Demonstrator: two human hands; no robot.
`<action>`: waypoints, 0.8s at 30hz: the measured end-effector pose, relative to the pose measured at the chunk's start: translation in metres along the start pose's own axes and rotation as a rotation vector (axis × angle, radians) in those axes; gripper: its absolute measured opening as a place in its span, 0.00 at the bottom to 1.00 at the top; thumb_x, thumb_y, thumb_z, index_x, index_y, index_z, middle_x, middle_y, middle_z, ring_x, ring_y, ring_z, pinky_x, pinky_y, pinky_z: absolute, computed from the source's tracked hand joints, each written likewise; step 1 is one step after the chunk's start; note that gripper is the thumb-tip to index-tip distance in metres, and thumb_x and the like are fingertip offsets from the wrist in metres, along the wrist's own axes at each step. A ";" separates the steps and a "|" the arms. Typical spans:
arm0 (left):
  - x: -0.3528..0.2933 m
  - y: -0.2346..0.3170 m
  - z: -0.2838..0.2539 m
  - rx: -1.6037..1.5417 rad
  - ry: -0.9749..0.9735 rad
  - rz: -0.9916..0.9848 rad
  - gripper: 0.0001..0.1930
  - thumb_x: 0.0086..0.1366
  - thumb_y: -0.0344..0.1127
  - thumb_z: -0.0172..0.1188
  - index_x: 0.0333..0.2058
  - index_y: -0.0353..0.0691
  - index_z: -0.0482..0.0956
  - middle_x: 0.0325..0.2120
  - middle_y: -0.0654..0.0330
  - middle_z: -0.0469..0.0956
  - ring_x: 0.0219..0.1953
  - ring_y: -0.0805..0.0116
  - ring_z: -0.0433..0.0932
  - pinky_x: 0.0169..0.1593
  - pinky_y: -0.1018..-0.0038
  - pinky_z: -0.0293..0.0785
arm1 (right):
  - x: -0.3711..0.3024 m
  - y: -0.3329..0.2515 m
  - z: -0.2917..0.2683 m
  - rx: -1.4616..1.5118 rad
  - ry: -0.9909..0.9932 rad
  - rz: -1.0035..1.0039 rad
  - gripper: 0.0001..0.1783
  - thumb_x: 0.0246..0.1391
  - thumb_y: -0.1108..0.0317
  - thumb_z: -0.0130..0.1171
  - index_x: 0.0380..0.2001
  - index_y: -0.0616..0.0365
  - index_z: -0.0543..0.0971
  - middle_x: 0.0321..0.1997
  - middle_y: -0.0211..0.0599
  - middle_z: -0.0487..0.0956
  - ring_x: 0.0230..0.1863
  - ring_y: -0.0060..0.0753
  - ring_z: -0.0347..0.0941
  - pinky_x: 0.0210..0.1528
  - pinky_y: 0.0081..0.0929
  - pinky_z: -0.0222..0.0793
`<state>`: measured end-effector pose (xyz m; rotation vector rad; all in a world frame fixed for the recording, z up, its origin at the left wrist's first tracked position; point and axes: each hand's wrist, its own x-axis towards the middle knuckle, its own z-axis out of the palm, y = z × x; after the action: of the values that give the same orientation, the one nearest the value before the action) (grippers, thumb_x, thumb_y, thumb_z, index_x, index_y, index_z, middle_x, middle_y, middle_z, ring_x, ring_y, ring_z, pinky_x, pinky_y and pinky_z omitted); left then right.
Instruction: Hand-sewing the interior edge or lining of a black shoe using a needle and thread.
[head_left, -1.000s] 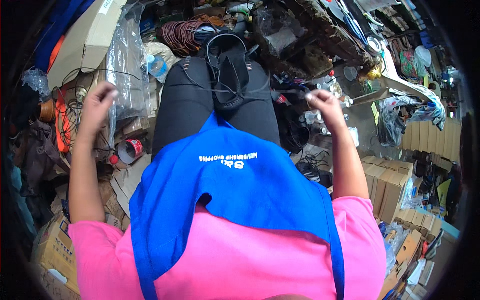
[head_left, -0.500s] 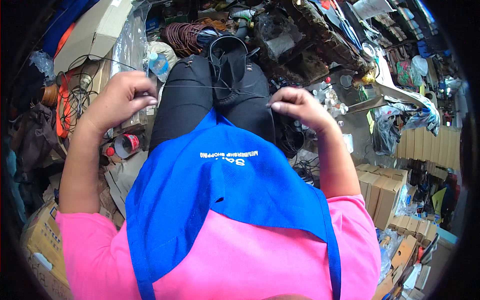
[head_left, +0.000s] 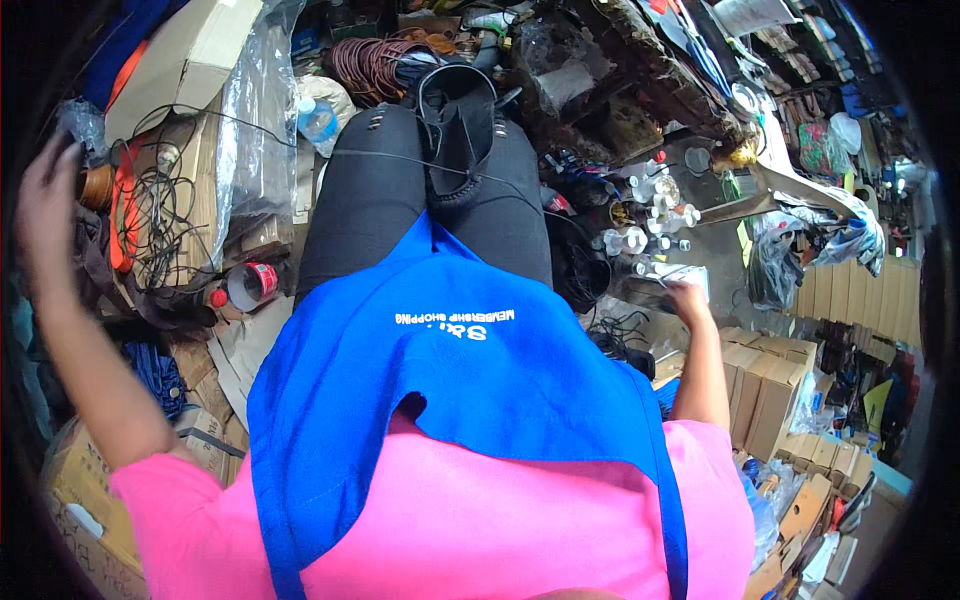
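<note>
A black shoe (head_left: 458, 130) is held between my knees, its open top facing up and a ridged, stitched-looking edge toward me. A thin dark thread (head_left: 385, 154) crosses over it and stretches out to both sides. Far out on the right, my right hand (head_left: 688, 297) is closed in a pinch on the thread. My left hand (head_left: 48, 205) is raised at the far left, smeared by motion, so its grip on the thread is unclear. A blue apron (head_left: 470, 370) covers my lap.
Tangled black cord (head_left: 165, 205) and a bottle with a red label (head_left: 250, 287) lie to the left. Beyond my knees are a water bottle (head_left: 317, 120) and a coil of brown cord (head_left: 370, 72). Small bottles (head_left: 660, 205) and cardboard boxes (head_left: 765, 385) crowd the right.
Both hands have swung outward from beside the shoe, the left to the far left and the right lower and farther right. The thread is now drawn out wider across my knees.
</note>
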<state>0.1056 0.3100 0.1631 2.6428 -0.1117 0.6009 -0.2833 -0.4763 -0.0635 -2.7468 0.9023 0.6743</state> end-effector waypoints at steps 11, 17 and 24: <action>-0.109 0.255 0.225 -0.609 -0.953 0.768 0.10 0.52 0.30 0.64 0.35 0.40 0.81 0.38 0.57 0.76 0.44 0.58 0.76 0.50 0.68 0.71 | -0.002 -0.335 -0.087 0.677 0.146 -0.867 0.09 0.42 0.73 0.66 0.32 0.52 0.84 0.30 0.31 0.76 0.35 0.26 0.75 0.41 0.23 0.70; -0.100 0.257 0.241 -0.595 -1.089 0.790 0.10 0.52 0.35 0.65 0.34 0.41 0.82 0.33 0.60 0.71 0.40 0.62 0.73 0.46 0.70 0.69 | 0.009 -0.332 -0.080 0.660 0.022 -0.855 0.07 0.45 0.73 0.66 0.31 0.54 0.83 0.31 0.26 0.74 0.37 0.21 0.72 0.40 0.21 0.68; -0.103 0.249 0.251 -0.782 -1.215 0.630 0.10 0.53 0.34 0.65 0.35 0.40 0.83 0.30 0.63 0.69 0.36 0.69 0.71 0.43 0.74 0.68 | 0.004 -0.339 -0.065 0.774 0.032 -0.904 0.09 0.41 0.74 0.66 0.30 0.52 0.84 0.28 0.30 0.75 0.32 0.24 0.73 0.37 0.22 0.70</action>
<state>0.0695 -0.0237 0.0107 1.7782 -1.2406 -0.8126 -0.0544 -0.2259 0.0000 -2.0903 -0.1400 0.0637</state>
